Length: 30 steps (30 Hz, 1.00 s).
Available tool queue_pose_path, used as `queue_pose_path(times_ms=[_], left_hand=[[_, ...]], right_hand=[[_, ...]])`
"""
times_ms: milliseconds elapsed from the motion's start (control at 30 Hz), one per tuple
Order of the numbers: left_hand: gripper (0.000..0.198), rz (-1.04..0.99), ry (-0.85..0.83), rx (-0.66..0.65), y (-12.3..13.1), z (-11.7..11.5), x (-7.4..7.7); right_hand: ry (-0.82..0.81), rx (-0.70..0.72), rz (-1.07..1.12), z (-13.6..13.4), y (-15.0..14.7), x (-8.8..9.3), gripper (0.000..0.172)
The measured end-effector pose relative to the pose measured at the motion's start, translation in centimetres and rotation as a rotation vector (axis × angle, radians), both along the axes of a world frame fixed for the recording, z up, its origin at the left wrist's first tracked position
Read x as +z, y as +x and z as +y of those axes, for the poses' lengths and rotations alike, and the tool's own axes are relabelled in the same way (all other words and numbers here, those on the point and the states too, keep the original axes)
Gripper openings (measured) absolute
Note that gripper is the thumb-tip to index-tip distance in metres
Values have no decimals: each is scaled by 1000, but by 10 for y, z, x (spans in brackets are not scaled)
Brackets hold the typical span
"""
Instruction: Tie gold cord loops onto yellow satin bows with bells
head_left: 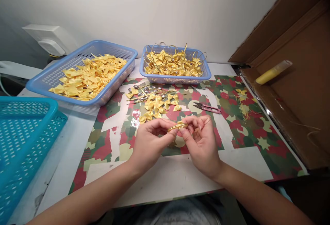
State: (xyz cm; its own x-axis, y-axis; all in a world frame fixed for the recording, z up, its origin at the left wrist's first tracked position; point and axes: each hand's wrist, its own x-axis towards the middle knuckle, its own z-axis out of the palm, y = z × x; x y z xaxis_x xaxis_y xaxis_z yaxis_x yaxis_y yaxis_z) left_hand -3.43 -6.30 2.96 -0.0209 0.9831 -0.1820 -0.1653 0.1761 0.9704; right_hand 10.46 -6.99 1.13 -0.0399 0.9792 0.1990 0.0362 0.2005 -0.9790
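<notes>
Between my two hands, just above the near middle of the table, is a small bundle of gold cord [177, 126]. My left hand [154, 139] pinches its left end between thumb and fingers. The right end is pinched by my right hand [201, 142], with its other fingers curled. Just beyond my hands lies a loose pile of yellow ribbon bows [157, 104]. Behind the bows are several small silver bells [146, 89] and straight gold cords [140, 99]. To the right rests a pair of pink-handled thread snips [207, 108].
At the back left stands a blue basket [116, 82] of yellow bows; a second blue basket [177, 79] holds bows with gold cord loops. A teal basket [28, 132] sits at left. Yellow scraps [243, 108] lie at right, beside a cardboard wall [296, 46] bearing a yellow tube [273, 72].
</notes>
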Motion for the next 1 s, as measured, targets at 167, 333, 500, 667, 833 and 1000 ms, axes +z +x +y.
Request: queue_pose_path(times_ms=[167,333,500,667,833,1000], left_hand=[[9,12,-3,9,1,1,0],[10,-18,-38,18,-1,1,-1],[5,106,114,36,-3,0,-6],[10,394,425,50,-3,-1,-9],[9,551,654,55,-4,-2,-9],[10,568,652,18,-4,-3,-8]], right_hand=[[4,8,1,-1,-1,0,25],[34,-25,-54,-2,2,1,32],[75,-103,-107,1,2,2,41],[6,-129,-80,2,-1,8,41],[127,-162,-176,-4,2,8,41],[422,-185,-501,-8,10,7,32]])
